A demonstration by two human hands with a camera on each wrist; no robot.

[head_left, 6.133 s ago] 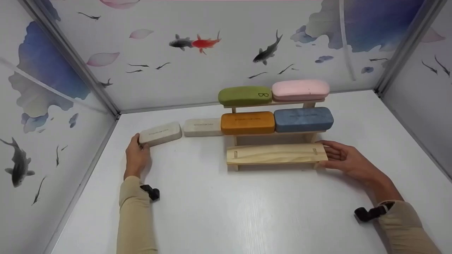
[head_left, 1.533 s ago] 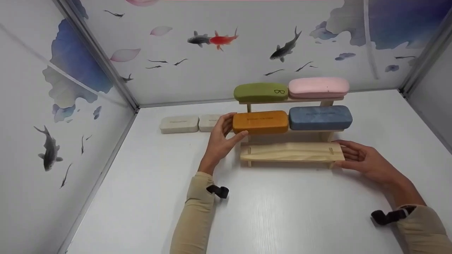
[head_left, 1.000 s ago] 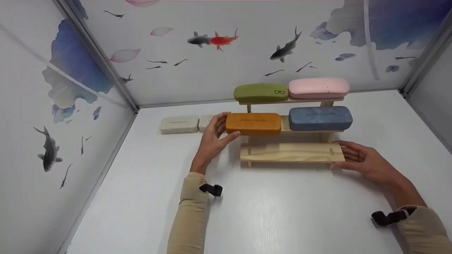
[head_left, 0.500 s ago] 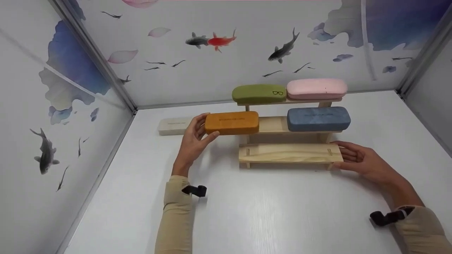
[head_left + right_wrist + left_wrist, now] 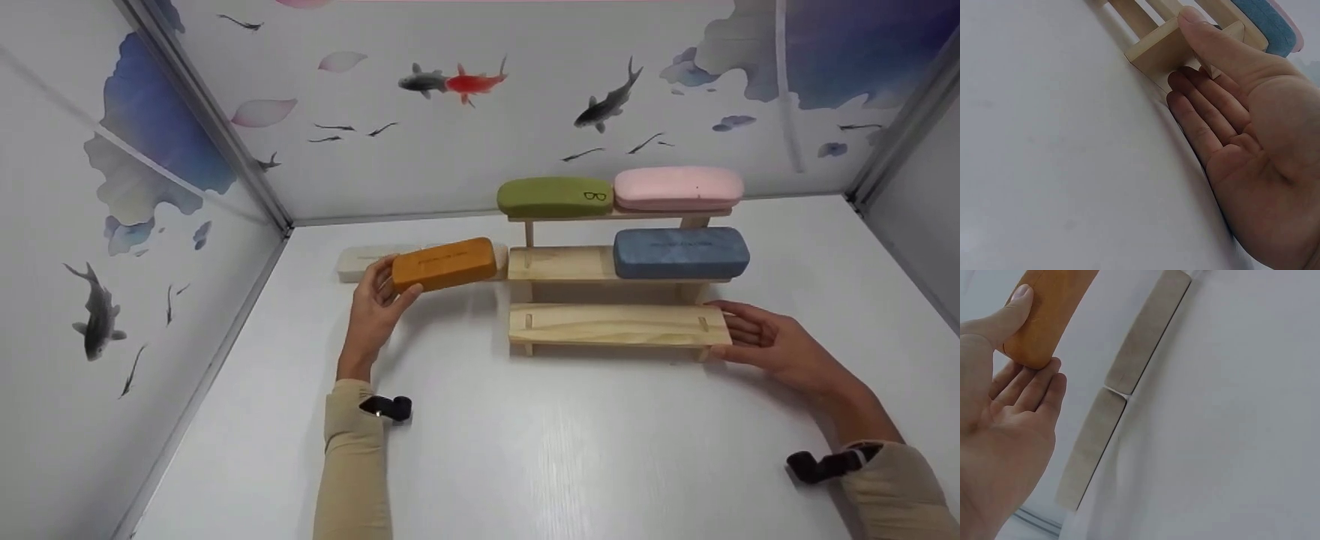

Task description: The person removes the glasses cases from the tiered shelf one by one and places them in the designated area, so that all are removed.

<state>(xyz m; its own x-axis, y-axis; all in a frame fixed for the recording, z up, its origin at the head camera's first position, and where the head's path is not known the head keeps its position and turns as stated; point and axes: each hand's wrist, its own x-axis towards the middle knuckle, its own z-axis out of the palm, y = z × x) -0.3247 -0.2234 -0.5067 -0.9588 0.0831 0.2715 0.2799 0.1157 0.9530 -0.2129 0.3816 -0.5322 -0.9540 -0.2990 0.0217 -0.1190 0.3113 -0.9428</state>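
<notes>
My left hand (image 5: 369, 315) grips the left end of an orange glasses case (image 5: 444, 264), thumb in front and fingers behind. The case is held up, slightly tilted, left of a three-tier wooden stand (image 5: 619, 328). Behind it, two off-white glasses cases lie end to end; the left one (image 5: 367, 257) shows partly over the hand, the other is mostly covered. Both off-white cases (image 5: 1151, 332) show in the left wrist view. My right hand (image 5: 780, 349) holds the right end of the stand's lowest shelf, thumb (image 5: 1207, 34) against the wood.
A green glasses case (image 5: 551, 196) and a pink one (image 5: 679, 187) sit on the top shelf. On the middle shelf, a blue glasses case (image 5: 681, 253) occupies the right half, with bare wood to its left. Printed wall panels (image 5: 337, 180) enclose the white table.
Earlier the left hand held an off-white case, now beside the other one. It has since lifted the orange case off the middle shelf and carried it left. The right hand stays at the stand.
</notes>
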